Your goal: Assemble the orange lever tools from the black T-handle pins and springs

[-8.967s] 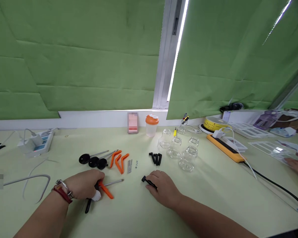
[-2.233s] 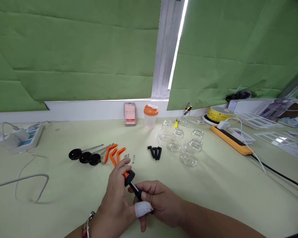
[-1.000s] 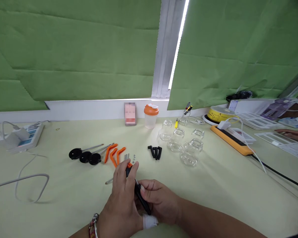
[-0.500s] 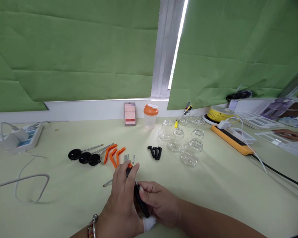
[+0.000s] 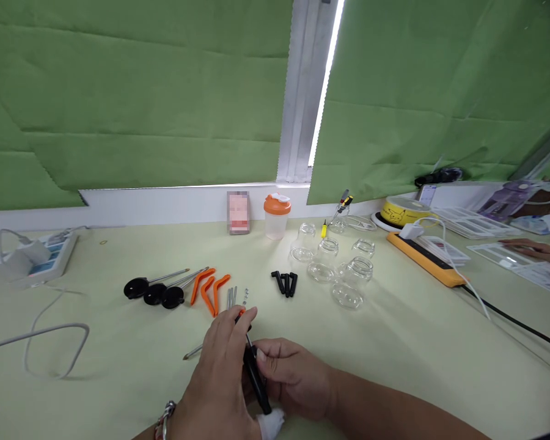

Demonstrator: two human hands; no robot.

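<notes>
Green blinds (image 5: 137, 98) hang beyond a pale yellow-green tabletop (image 5: 394, 379), where a person's two bare hands meet at the near middle. The right hand (image 5: 296, 376) is closed to a pinch, its bent thumb against the far part of a smooth black rod-shaped handle (image 5: 257, 384). That handle slants between the two palms, its far end beside the right thumb and its near end down at the white wrapping (image 5: 271, 424) on the left thumb. From the far end a thin metal shaft (image 5: 249, 341) runs towards a small orange piece (image 5: 242, 312) by the left fingertips. The left hand (image 5: 220, 373) is loosely curled, fingers nearly straight; its palm side is hidden, so how firmly it grips cannot be told. One pointed metal rod (image 5: 192, 352) sticks out to its left. Farther off on that side lie three round black discs (image 5: 154, 294) with silver shafts (image 5: 169, 275), beside three bent orange handles (image 5: 206, 296). Three short black L-shaped pieces (image 5: 287, 285) lie beyond the right hand, with clear glass jars (image 5: 318, 269) farther right
</notes>
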